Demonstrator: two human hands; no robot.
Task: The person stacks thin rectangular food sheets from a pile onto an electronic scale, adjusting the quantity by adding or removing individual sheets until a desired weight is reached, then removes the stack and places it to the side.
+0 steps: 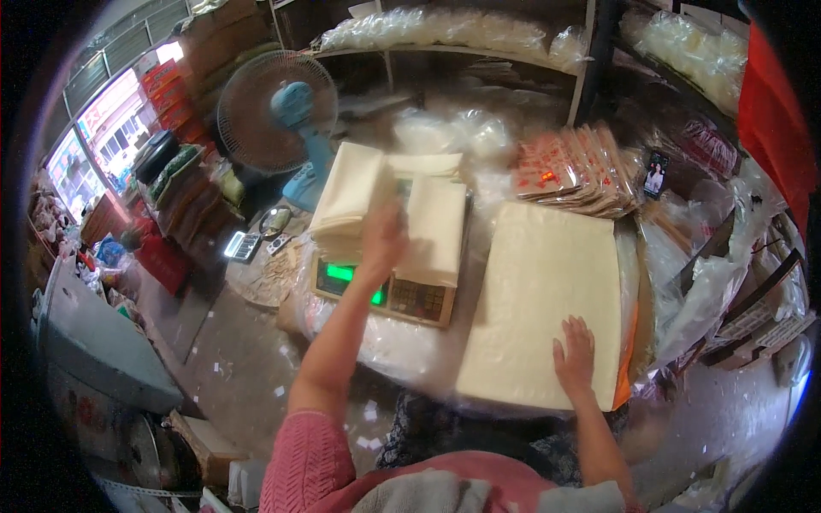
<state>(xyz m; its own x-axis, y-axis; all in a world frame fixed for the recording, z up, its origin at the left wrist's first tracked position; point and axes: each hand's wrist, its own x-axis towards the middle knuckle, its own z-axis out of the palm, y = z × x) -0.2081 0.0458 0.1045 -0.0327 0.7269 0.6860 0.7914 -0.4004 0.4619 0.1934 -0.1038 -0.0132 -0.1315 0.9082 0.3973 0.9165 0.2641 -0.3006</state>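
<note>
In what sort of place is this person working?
Probably a small packing workshop or storeroom: folded cream sheets lie on a digital scale, with red-printed packets stacked nearby and clear plastic bundles shelved at the back.

— Are you making out any words or numbers?
— Nothing is reading clearly; the green display (340,272) on the scale (391,297) is glowing, though no digit is standing out; the keypad (421,299) beside it is showing rows of keys, their markings looking too small to tell.
— And the stacked packets (547,177)?
— They are carrying red print, too blurred for reading; the red boxes (167,92) at the left are bearing pale marks, equally indistinct.
</note>
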